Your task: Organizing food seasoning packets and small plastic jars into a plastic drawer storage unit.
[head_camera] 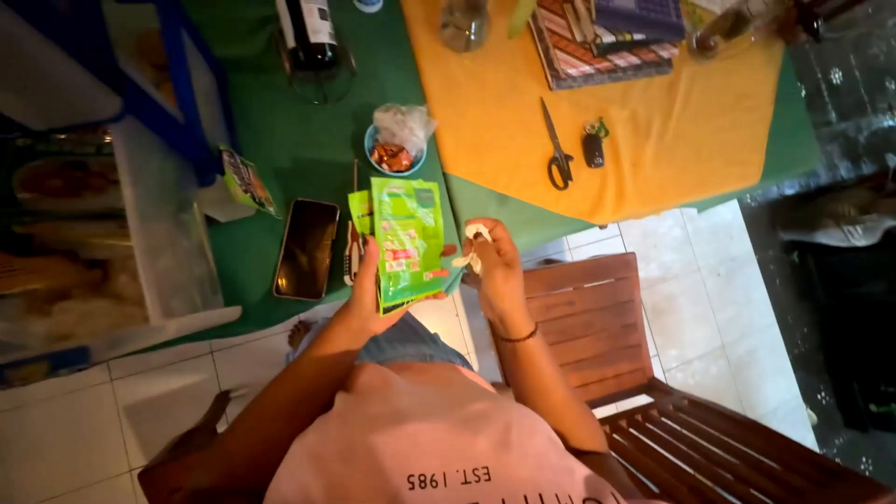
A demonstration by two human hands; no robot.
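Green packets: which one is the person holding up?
The big bright green packet, gripped by the left hand. The other, smaller packet lies alone on the green tablecloth, further left, untouched by any hand.

Bare green cloth on the counter (280, 131) lies open between the dark glass bottle (308, 37) and the black flat phone (306, 248); just ahead of the flat green foil packet (408, 241) a small blue bowl of wrapped sweets (394, 154) blocks a straight reach; the orange cloth (653, 140) is open in its middle, with black-handled scissors (557, 149) and a dark key fob (594, 145) near its front; the clear plastic bin (159, 233) walls the left.
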